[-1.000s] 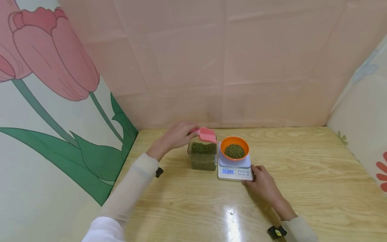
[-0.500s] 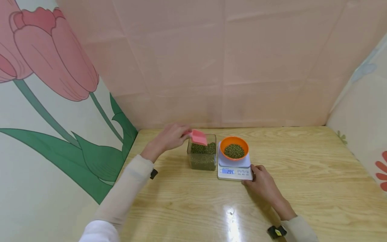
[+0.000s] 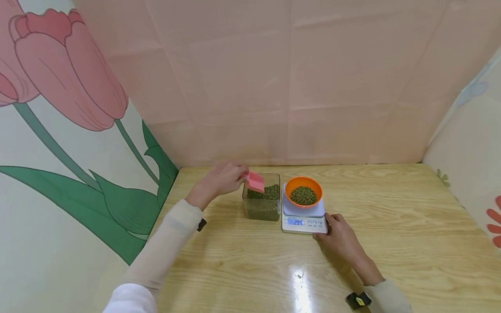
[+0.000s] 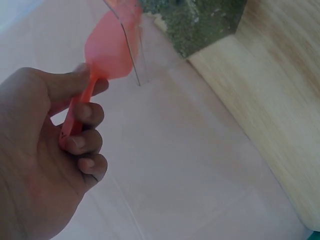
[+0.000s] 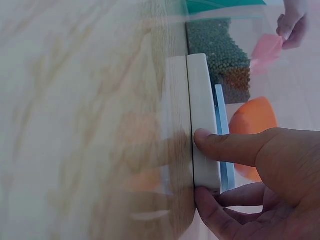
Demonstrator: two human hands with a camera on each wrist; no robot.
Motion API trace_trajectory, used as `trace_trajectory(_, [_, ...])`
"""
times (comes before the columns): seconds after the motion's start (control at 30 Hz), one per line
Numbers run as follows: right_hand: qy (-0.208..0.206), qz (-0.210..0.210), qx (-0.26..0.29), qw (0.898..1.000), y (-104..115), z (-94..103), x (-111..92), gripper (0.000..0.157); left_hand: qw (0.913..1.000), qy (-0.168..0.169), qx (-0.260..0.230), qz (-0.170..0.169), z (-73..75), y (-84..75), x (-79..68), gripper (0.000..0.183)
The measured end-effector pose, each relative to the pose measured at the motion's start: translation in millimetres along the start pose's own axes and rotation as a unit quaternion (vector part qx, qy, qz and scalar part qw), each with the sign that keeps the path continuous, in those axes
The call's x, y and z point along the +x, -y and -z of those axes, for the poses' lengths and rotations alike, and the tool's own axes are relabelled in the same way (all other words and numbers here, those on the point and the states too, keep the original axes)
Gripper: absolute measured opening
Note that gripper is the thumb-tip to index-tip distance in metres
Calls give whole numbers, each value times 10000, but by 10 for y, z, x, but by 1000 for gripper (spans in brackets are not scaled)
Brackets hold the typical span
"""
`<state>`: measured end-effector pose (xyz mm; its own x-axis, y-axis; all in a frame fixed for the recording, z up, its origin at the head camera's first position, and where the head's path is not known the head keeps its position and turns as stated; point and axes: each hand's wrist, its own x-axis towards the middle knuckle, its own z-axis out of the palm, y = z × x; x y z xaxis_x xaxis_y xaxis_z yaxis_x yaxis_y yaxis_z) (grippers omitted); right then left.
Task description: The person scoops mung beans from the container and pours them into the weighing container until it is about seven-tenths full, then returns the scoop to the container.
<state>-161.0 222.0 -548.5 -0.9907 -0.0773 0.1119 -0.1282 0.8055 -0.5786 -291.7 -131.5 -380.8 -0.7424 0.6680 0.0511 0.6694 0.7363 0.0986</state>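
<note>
My left hand [image 3: 225, 179] grips the handle of a pink scoop [image 3: 255, 181], fingers curled round it in the left wrist view. The scoop's blade tilts down inside the clear square container [image 3: 263, 211], over small green beans [image 3: 270, 192]; whether it touches them is unclear. Right beside the container stands a white digital kitchen scale [image 3: 291, 229], its display seeming to read 294. On its plate sits an orange bowl [image 3: 320, 191] with more green beans [image 3: 303, 195]. My right hand [image 3: 341, 238] holds the scale's near right corner, the thumb [image 5: 220, 145] along its front edge.
Everything stands on a light wood table [image 3: 391, 226] near its back edge. A pink cloth [image 3: 289, 87] hangs behind it. A wall with printed tulips [image 3: 74, 74] closes off the left side, and a pale wall [image 3: 475, 143] the right.
The left hand has moved the scoop leftward from the container's right rim, then lowered it into the container toward the beans. The right hand, scale and bowl stay put; the display looks the same.
</note>
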Motion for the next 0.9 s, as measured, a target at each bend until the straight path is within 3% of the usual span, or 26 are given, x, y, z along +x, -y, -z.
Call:
trace_trajectory(0.47, [15,14,24,10000,-1,-5,-4,81,9966,108,814,-76,-123,-60,63,14])
trace_trajectory(0.9, [13,24,37,10000,-4,12,3,81,9976,285,636,55,-220,-111,92,10])
